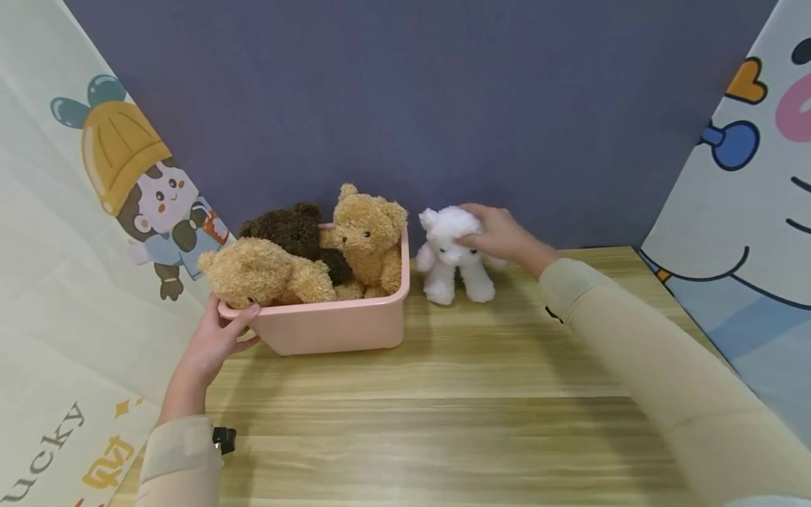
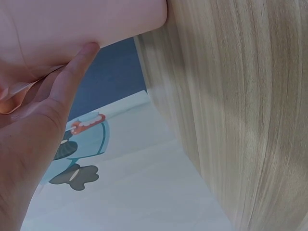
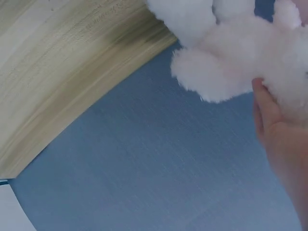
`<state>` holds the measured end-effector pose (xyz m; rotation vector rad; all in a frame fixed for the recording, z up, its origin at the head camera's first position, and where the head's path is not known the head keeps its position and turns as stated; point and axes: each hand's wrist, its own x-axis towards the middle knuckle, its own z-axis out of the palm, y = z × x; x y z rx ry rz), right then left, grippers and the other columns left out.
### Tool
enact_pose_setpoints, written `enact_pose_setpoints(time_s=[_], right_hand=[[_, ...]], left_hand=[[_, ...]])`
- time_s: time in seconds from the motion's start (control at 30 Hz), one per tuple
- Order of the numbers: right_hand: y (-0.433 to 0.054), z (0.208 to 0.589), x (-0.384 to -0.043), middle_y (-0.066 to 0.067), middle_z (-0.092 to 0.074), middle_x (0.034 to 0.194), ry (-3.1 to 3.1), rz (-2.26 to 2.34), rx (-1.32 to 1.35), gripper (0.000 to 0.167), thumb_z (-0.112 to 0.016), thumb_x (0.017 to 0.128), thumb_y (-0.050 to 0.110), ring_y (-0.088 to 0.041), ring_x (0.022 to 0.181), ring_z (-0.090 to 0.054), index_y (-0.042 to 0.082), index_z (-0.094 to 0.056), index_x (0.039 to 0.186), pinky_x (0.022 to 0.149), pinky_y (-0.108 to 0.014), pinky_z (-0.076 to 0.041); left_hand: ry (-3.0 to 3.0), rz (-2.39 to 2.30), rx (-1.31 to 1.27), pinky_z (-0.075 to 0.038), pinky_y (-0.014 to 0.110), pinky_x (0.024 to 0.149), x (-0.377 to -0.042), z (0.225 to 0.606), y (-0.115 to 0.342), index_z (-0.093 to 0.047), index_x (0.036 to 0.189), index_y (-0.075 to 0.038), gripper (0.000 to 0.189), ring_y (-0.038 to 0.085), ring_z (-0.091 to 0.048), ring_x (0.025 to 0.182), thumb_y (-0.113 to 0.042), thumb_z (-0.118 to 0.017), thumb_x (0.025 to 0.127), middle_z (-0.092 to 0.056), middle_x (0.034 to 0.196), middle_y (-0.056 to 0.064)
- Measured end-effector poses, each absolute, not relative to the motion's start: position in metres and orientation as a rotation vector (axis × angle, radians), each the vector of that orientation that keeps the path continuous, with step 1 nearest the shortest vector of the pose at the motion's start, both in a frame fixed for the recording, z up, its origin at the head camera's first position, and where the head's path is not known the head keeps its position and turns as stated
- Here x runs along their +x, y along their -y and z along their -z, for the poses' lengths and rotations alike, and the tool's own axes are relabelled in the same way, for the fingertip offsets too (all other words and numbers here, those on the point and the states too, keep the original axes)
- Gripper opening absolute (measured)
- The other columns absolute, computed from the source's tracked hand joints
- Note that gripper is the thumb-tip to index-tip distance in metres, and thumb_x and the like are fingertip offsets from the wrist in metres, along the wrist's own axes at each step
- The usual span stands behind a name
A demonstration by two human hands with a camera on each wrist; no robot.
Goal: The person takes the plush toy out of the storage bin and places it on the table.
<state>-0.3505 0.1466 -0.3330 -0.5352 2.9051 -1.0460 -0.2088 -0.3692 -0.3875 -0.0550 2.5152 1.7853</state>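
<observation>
My left hand (image 1: 212,338) grips the left front corner of a pink plastic bin (image 1: 329,329), thumb over the rim and fingers beneath. In the left wrist view its finger lies along the bin's wall (image 2: 110,19). Three stuffed bears are in the bin: a tan bear (image 1: 253,271) slumped over the left end, a dark brown bear (image 1: 285,229) behind it, and a tan bear (image 1: 370,236) upright at the right. My right hand (image 1: 503,232) holds a white stuffed lamb (image 1: 453,250) by its head, thumb in front and fingers behind. The lamb is upright, just right of the bin.
The wood-grain table (image 1: 380,436) reaches back to a dark blue-grey panel (image 1: 405,105). A white cloth with a cartoon child (image 1: 165,201) borders the left side. Another printed cloth (image 1: 716,239) stands on the right.
</observation>
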Motion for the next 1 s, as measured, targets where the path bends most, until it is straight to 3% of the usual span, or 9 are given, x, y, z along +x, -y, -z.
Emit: enact_pose_setpoints(time_s=[0.4, 0.53, 0.77, 1.0], right_hand=[[-0.136, 0.352, -0.376, -0.024, -0.031, 0.172, -2.84, 1.046, -0.447, 0.082, -0.068, 0.105, 0.038, -0.045, 0.158, -0.032, 0.017, -0.024, 0.171, 0.13, -0.065, -0.034], [-0.136, 0.351, -0.377, -0.029, -0.029, 0.168, -2.966, 0.857, -0.482, 0.08, -0.06, 0.108, 0.048, -0.047, 0.153, -0.036, 0.018, -0.022, 0.172, 0.124, -0.067, -0.039], [-0.135, 0.342, -0.373, -0.028, -0.023, 0.169, -3.013, 0.645, -0.386, 0.078, -0.048, 0.111, 0.055, -0.048, 0.146, -0.046, 0.026, -0.012, 0.174, 0.1, -0.063, -0.057], [-0.134, 0.331, -0.376, -0.031, -0.011, 0.173, -2.988, 0.541, -0.301, 0.08, -0.04, 0.112, 0.055, -0.053, 0.147, -0.042, 0.023, -0.001, 0.174, 0.103, -0.068, -0.054]], left_hand=[[-2.517, -1.785, -0.067, -0.061, 0.053, 0.104, -0.208, 0.39, 0.37, 0.016, 0.17, -0.032, 0.097, 0.059, -0.026, 0.155, -0.044, -0.058, 0.109, 0.001, 0.178, 0.024], [-2.521, -1.784, -0.061, -0.062, 0.053, 0.103, -0.209, 0.389, 0.37, 0.014, 0.17, -0.032, 0.096, 0.058, -0.027, 0.155, -0.045, -0.059, 0.109, 0.0, 0.178, 0.023], [-2.499, -1.8, -0.071, -0.066, 0.045, 0.098, -0.21, 0.39, 0.369, 0.016, 0.17, -0.033, 0.096, 0.06, -0.026, 0.155, -0.043, -0.058, 0.109, 0.003, 0.178, 0.024], [-2.507, -1.805, -0.047, -0.065, 0.047, 0.099, -0.208, 0.389, 0.369, 0.015, 0.169, -0.035, 0.094, 0.061, -0.026, 0.154, -0.043, -0.057, 0.11, 0.003, 0.178, 0.026]])
